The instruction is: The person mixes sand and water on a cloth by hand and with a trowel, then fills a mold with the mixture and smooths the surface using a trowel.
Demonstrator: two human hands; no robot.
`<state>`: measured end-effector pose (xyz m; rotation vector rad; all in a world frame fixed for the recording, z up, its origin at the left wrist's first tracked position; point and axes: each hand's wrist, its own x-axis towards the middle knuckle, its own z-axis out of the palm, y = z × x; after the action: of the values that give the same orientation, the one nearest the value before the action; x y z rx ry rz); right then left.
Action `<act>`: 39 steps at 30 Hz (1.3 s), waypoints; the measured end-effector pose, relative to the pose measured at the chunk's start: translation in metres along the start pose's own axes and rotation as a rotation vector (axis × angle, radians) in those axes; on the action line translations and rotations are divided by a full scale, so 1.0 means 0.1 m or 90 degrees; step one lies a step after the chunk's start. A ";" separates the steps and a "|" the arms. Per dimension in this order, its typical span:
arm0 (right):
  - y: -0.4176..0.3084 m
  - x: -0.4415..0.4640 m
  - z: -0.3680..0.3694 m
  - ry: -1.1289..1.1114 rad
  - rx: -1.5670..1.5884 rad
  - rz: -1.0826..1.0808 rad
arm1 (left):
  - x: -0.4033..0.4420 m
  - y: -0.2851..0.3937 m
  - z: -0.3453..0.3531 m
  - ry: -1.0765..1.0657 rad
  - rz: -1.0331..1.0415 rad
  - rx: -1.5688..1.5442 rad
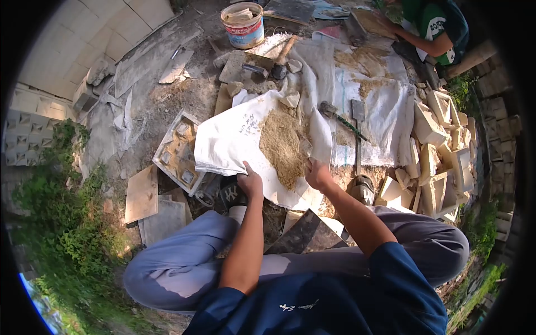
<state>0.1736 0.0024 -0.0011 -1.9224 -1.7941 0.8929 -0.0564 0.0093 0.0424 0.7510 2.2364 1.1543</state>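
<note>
A white sack sheet (pixel 223 137) with dark writing lies in front of me, bearing a heap of tan sandy powder (pixel 279 145). My left hand (pixel 250 181) is closed on the sheet's near edge, left of the powder. Right of the heap, my right hand (pixel 318 175) grips the same sheet's edge. Its fingertips are partly hidden. Pale stone pieces (pixel 290 100) rest at the far end of the powder.
A bucket (pixel 243 28) and a hammer (pixel 286 49) are beyond the sheet. A mould frame (pixel 177 152) lies left. On the right are a brush (pixel 328 108), a trowel (pixel 358 111) and stacked cream blocks (pixel 441 156). Another person (pixel 441 33) is at the back right.
</note>
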 end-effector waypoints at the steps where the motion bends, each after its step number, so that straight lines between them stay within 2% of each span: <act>1: -0.13 -0.11 -0.20 -0.070 0.005 0.027 | 0.02 -0.03 0.01 0.026 0.007 -0.017; 4: -0.32 -0.10 -0.79 -0.196 -0.043 0.024 | 0.05 -0.08 0.04 0.033 0.013 0.007; 8: -0.20 0.47 -0.89 -0.079 -0.052 -0.020 | 0.02 -0.04 0.01 0.033 0.009 0.008; 12: -0.42 0.95 -0.62 -0.032 -0.074 -0.015 | 0.03 -0.06 0.05 0.053 0.040 -0.016; 15: -0.43 0.76 -0.23 -0.167 -0.058 -0.028 | 0.04 -0.07 0.00 0.046 0.043 0.004; 17: -0.43 0.47 -0.29 -0.231 -0.079 -0.052 | 0.05 0.03 0.00 0.030 0.025 0.017; 18: -0.39 0.47 -0.41 -0.229 -0.084 -0.054 | 0.03 0.12 -0.02 -0.008 -0.020 0.026; 20: -0.27 0.39 -0.57 -0.138 -0.142 -0.128 | 0.01 0.14 -0.05 -0.049 -0.074 0.041; 23: -0.24 0.62 -0.77 0.053 -0.133 -0.063 | 0.03 0.08 -0.03 -0.051 -0.074 0.027; 26: -0.05 0.99 -0.80 0.042 -0.232 -0.066 | 0.05 -0.08 0.02 0.030 0.055 0.001; 30: -0.24 1.13 -0.78 0.045 -0.289 -0.057 | 0.06 -0.03 0.03 0.032 0.045 -0.007; 32: -0.24 1.23 -0.64 0.066 -0.258 0.005 | 0.03 -0.01 -0.01 0.038 0.040 -0.009; 34: -0.15 1.20 -0.51 0.027 -0.232 0.029 | 0.05 0.06 -0.06 -0.053 -0.057 0.025; 35: -0.12 1.21 -0.49 0.002 -0.206 0.047 | 0.04 0.11 -0.08 -0.062 -0.058 0.014; 39: -0.15 0.96 -0.70 -0.030 -0.204 -0.030 | 0.05 0.05 -0.02 -0.035 -0.028 -0.004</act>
<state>0.2083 0.1095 0.0409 -2.0507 -2.1076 0.6705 -0.0598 0.0136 0.0468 0.7185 2.1924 1.1051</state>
